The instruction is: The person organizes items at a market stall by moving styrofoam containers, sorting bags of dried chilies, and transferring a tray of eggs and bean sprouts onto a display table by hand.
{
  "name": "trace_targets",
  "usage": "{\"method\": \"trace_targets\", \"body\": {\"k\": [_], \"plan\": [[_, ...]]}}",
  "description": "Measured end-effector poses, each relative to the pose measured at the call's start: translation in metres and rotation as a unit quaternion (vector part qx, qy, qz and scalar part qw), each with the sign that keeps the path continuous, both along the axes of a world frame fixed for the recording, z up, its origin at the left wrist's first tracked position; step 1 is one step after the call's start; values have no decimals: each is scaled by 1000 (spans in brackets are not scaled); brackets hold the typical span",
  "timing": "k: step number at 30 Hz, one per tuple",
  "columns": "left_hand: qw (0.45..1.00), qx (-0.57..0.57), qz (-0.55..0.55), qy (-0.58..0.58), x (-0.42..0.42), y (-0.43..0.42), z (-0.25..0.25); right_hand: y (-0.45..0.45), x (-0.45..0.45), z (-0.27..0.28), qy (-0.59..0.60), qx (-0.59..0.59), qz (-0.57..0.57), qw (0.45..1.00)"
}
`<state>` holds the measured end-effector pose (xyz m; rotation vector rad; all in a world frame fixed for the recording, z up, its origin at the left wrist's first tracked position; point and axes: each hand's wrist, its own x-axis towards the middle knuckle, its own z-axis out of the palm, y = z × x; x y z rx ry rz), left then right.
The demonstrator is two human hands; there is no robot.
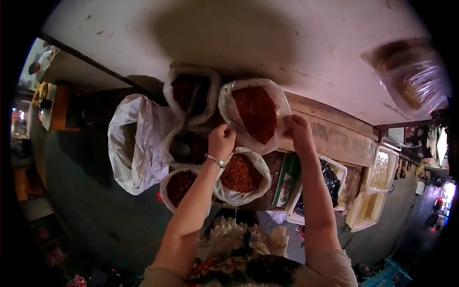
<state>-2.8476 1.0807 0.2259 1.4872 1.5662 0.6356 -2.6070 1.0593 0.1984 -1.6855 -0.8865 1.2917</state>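
Observation:
A clear plastic bag (256, 115) with red, flaky contents stands with its mouth wide. My left hand (222, 139) is closed on the near left part of its rim, with a bracelet on the wrist. On the right side of the same rim, my right hand (297, 128) pinches the plastic. Just below is another bag (241, 176) of orange-red flakes. To the left are a bag with dark contents (191, 93), a darker bag holding a scoop (180, 147) and a bag of dark red pieces (180, 185).
A large white sack (138, 143) stands at the left. On the right are a green and white box (286, 179), a white foam box with black plastic (330, 184) and white trays (375, 191). A plastic package (413, 86) hangs on the wall. A person (43, 64) is far left.

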Motion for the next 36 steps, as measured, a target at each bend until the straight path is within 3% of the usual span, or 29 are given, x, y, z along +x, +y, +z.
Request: {"method": "trace_targets", "body": {"k": [1,2,3,4,5,7,8,9,10,12,15,18,20,22,23,25,28,29,30,31,33,34,35,36], "plan": [[990,-117,13,-75,2,-1,14,-2,0,-5,156,-4,-60,986],[990,-117,13,-75,0,-3,8,-4,-1,-12,308,-8,-119,944],[950,-193,74,-234,-2,-6,-4,-7,-1,-28,309,-8,-120,944],[875,-262,132,-384,-4,-9,-9,-9,-7,-33,404,4,-124,906],[875,-262,133,-384,-7,-13,-13,-12,-10,-37,495,16,-128,859],[818,-260,142,-493,-12,-24,-19,-18,-20,-28,530,2,-141,836],[817,-260,144,-493,-14,-30,-23,-17,-25,-20,557,-5,-201,806],[785,-248,173,-541,-15,-35,-28,-17,-27,-17,581,-13,-260,771],[748,-236,202,-586,-16,-40,-32,-17,-23,-24,581,-15,-261,771],[738,-227,210,-600,-16,-48,-37,-13,-13,-46,671,16,-265,692],[719,-210,222,-625,-10,-52,-34,-7,-8,-57,668,-16,-365,648],[714,-206,234,-626,-8,-52,-40,-6,-19,-32,646,-42,-326,689],[720,-210,241,-616,-9,-53,-45,-12,-2,-71,659,-48,-275,698],[668,-226,238,-667,-5,-56,-49,-13,1,-87,672,-53,-223,704],[669,-225,239,-667,-4,-56,-55,-11,1,-87,685,-51,-210,696],[603,-248,207,-730,3,-55,-58,-9,2,-85,696,-49,-195,689],[595,-265,288,-701,17,-43,-60,-5,-7,-69,704,-8,-86,705],[591,-261,317,-694,18,-38,-69,-1,-21,-38,622,-30,-159,766],[619,-228,293,-693,15,-32,-86,1,-30,-22,529,-51,-230,815],[618,-227,295,-693,10,-27,-98,-4,-24,-33,529,-53,-229,815],[641,-122,0,-758,1,-20,-112,-17,-8,-61,428,85,-159,886],[643,-121,0,-757,2,-20,-102,-22,-10,-56,430,84,-159,885],[730,-146,161,-648,6,-23,-84,-27,-15,-44,330,64,-197,921],[783,-164,314,-511,8,-25,-68,-28,-18,-35,226,43,-232,945]]}}
